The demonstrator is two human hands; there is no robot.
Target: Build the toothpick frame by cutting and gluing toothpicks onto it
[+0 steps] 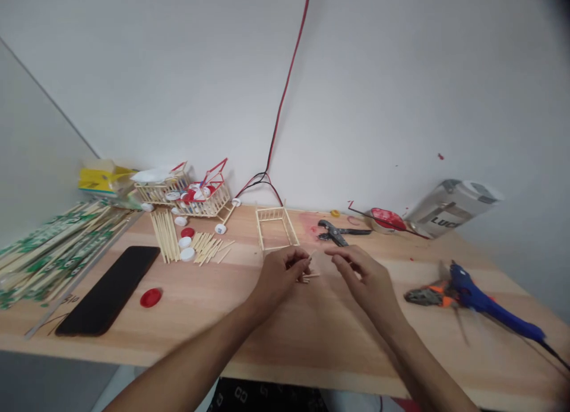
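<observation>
My left hand (pixel 285 273) is closed, its thumb and fingertips pinching a thin, pale wooden stick (pixel 312 254) of which only a sliver shows. Just under those fingertips, short wooden sticks (pixel 313 275) lie on the table. Across a small gap, my right hand (pixel 361 275) has its fingers half bent, with thumb and index finger slightly apart and nothing visible between them. Beyond my left hand stands a small open rectangular frame (pixel 276 228) built from wooden sticks; my hand hides part of its near side.
Pliers (pixel 332 231), orange-handled pliers (pixel 427 295) and a blue glue gun (pixel 485 302) lie rightward, near a silver can (pixel 454 209). Leftward are a black phone (pixel 109 290), cut sticks (pixel 209 247), bottle caps (pixel 151 297), a stick-built cart (pixel 209 204) and wrapped chopsticks (pixel 57 246).
</observation>
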